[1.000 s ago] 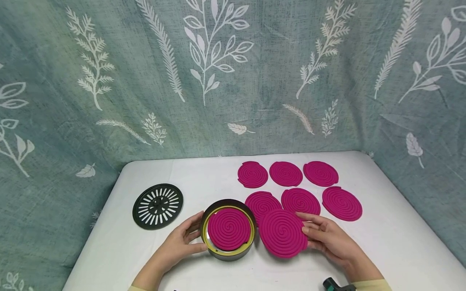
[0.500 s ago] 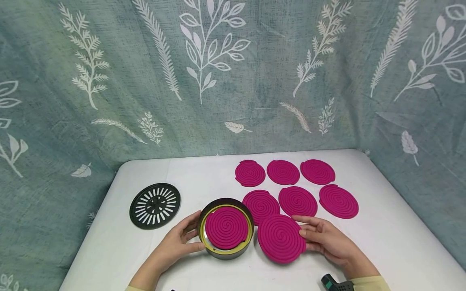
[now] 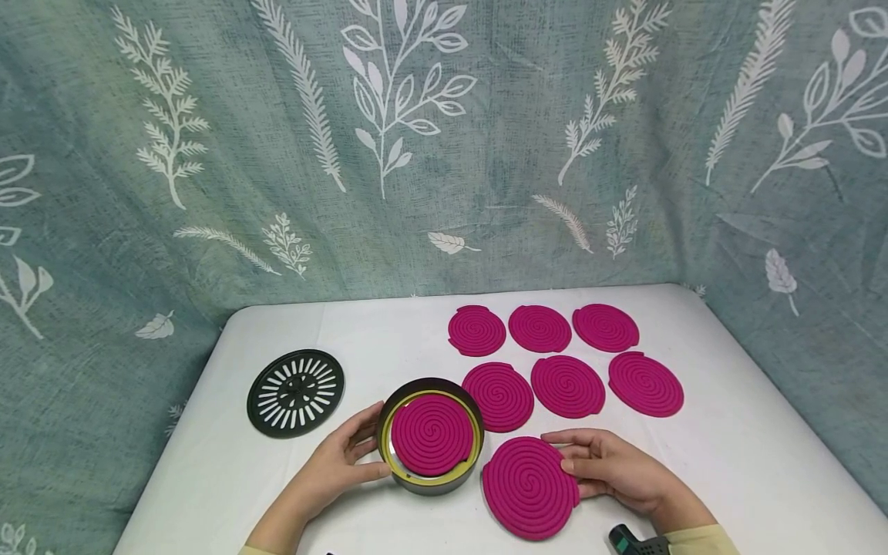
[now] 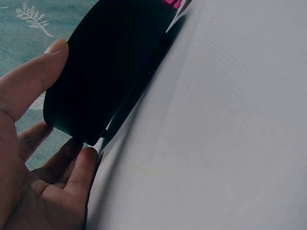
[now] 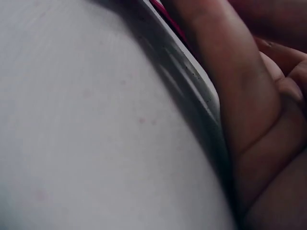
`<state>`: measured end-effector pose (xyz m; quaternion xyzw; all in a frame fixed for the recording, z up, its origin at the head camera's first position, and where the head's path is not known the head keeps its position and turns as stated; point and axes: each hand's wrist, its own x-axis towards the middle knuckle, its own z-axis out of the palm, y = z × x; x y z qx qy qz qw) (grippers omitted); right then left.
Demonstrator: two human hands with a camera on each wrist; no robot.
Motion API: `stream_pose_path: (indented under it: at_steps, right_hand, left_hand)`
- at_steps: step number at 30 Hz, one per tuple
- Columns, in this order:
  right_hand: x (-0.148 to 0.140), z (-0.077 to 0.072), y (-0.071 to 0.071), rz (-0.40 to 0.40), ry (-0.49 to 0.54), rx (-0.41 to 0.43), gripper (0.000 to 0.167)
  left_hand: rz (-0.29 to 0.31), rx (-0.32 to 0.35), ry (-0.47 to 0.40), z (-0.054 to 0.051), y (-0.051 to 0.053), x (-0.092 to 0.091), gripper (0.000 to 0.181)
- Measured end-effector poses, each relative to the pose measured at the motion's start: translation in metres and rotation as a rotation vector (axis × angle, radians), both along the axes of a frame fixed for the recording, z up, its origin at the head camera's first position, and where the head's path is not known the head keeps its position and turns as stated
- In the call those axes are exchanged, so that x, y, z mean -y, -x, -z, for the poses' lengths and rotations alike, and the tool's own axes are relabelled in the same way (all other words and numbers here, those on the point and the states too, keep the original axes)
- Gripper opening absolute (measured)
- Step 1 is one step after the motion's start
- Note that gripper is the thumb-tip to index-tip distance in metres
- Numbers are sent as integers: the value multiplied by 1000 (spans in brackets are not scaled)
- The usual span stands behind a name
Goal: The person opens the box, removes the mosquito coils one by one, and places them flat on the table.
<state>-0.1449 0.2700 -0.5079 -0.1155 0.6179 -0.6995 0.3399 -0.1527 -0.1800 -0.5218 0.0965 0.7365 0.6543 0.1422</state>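
Note:
In the head view a round black tin (image 3: 437,489) with a yellow inner rim stands on the white table. A pink mosquito coil (image 3: 432,434) lies inside it. My left hand (image 3: 347,455) grips the tin's left side, thumb in front and fingers behind; the left wrist view shows the thumb and fingertips against its dark wall. To the tin's right, my right hand (image 3: 610,470) pinches the right edge of another pink mosquito coil (image 3: 529,487). Whether that coil touches the table I cannot tell. The right wrist view mostly shows curled fingers (image 5: 244,81) and white cloth.
Several more pink coils (image 3: 567,385) lie flat in two rows behind the right hand. At the left lies a black slotted lid (image 3: 296,393). A green leaf-patterned curtain (image 3: 444,154) hangs behind the white table (image 3: 388,331).
My right hand has brought its coil down and nearer to me, away from the coils behind, which now show uncovered. The left hand keeps its hold on the tin.

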Motion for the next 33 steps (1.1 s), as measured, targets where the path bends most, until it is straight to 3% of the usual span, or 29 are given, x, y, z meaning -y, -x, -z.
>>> stream_pose_path:
  at_steps: [19,33]
  right_hand:
    - [3,1,1,-42,-8,-15,51]
    - [5,-1,-1,-11,-86,-45,46]
  left_hand:
    - [-13,0,5,-2,0,-1,95]
    - [-10,5,0,-2,-1,-2,95]
